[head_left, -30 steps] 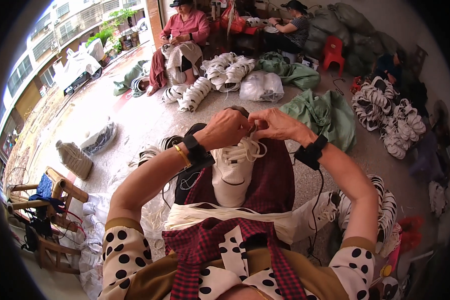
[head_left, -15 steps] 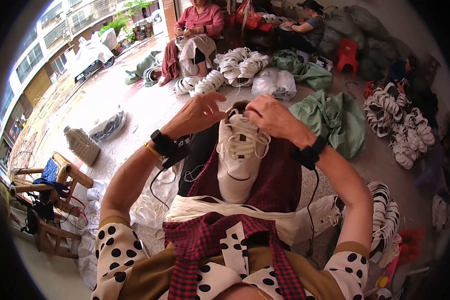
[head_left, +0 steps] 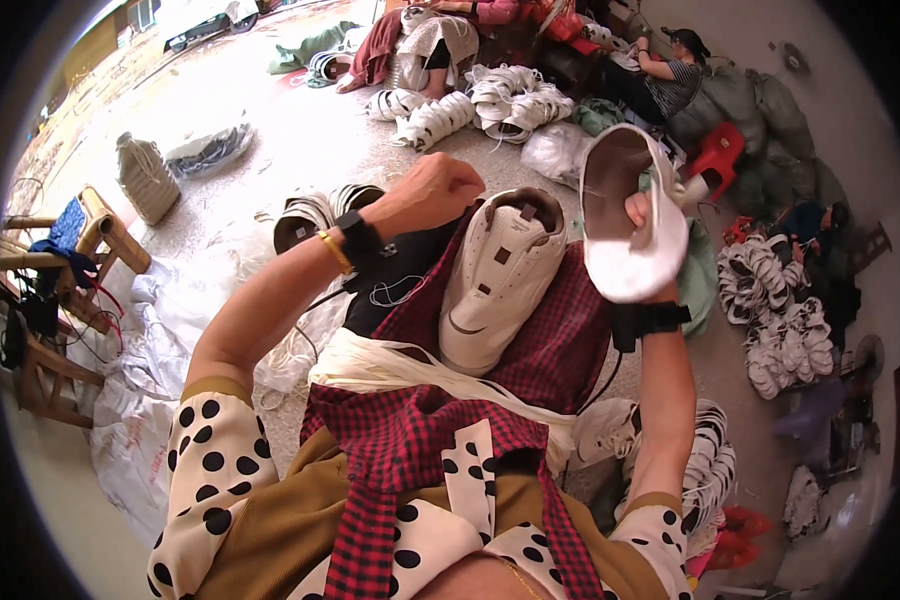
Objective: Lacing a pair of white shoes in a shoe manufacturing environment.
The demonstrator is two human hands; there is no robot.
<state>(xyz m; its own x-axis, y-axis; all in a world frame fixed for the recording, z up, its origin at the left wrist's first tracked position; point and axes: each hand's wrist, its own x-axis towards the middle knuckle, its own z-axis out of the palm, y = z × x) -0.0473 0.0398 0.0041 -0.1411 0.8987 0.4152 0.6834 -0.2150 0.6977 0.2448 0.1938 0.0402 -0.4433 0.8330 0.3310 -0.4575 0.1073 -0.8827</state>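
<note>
My right hand (head_left: 639, 210) is closed on a white shoe upper (head_left: 628, 262), raised at the right with its hollow side facing me. Part of the hand shows inside it; the rest is behind. An unlaced cream shoe upper (head_left: 490, 290) lies on my lap, on the red-checked apron (head_left: 560, 320), toe toward me. Near its collar hovers my left hand (head_left: 435, 188), fingers curled together; anything in them is hidden. A bunch of long cream laces (head_left: 370, 365) lies across my lap below the upper.
Bundles of white shoe uppers (head_left: 510, 105) lie on the floor ahead, with more piles (head_left: 785, 345) at the right. A bamboo stool (head_left: 100, 235) stands left. Two people (head_left: 670, 85) sit farther off, near a red stool (head_left: 720, 155) and stacked sacks.
The laced shoe on my lap is gone from there, and an unlaced upper lies in its place. My right hand has moved right and now holds a white upper. The view has shifted.
</note>
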